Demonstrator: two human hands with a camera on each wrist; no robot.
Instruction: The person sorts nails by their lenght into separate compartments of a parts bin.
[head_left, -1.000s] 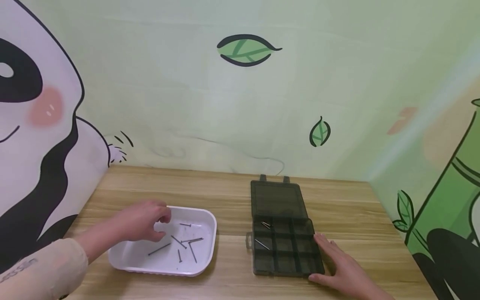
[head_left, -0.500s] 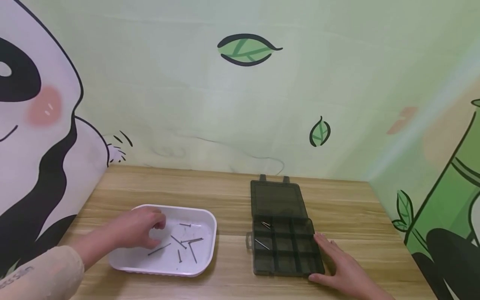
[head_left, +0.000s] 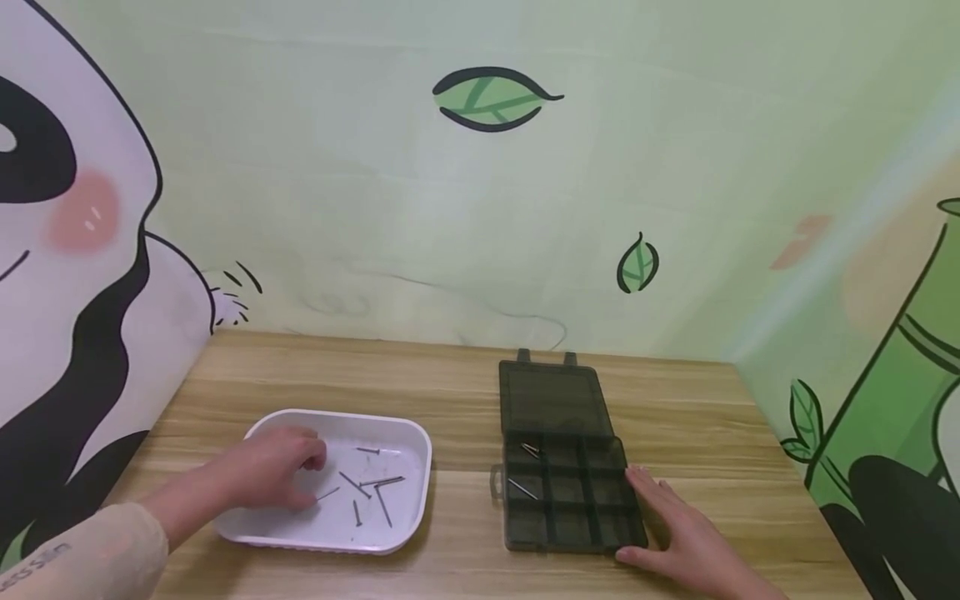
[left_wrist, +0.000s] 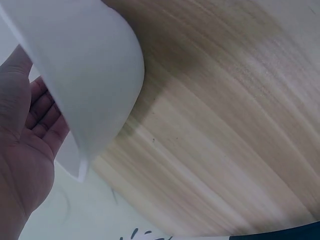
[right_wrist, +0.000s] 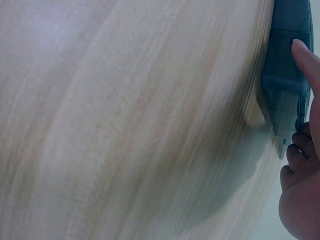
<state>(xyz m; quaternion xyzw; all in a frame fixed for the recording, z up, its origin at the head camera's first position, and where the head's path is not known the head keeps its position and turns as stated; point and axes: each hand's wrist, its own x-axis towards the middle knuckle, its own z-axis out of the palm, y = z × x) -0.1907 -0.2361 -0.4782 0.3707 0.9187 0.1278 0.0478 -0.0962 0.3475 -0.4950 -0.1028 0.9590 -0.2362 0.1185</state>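
Note:
My left hand [head_left: 273, 467] reaches into a white tray [head_left: 408, 421], its thumb and bent fingers apart. The thumb tip lies right at one screw [head_left: 327, 493], covering part of it. Several more screws, such as a short screw [head_left: 357, 512] and a long screw [head_left: 382, 506], lie scattered on the tray floor. My right hand [head_left: 686, 533] touches the near right corner of a dark see-through compartment box [head_left: 573, 550], thumb at its front edge and fingers along its side. In the left wrist view the tray wall [left_wrist: 95, 75] hides the left fingertips.
The box's lid [head_left: 555, 400] is folded back towards the wall. Small brassy screws [head_left: 530, 450] sit in its far left compartment, and one silver screw [head_left: 522, 488] in the compartment nearer me. Both containers stand on a wooden table [head_left: 465, 375] against a printed wall.
My left hand has moved lower and slightly left in the tray, and its thumb now covers part of the screw that showed whole before. The right hand stays at the box.

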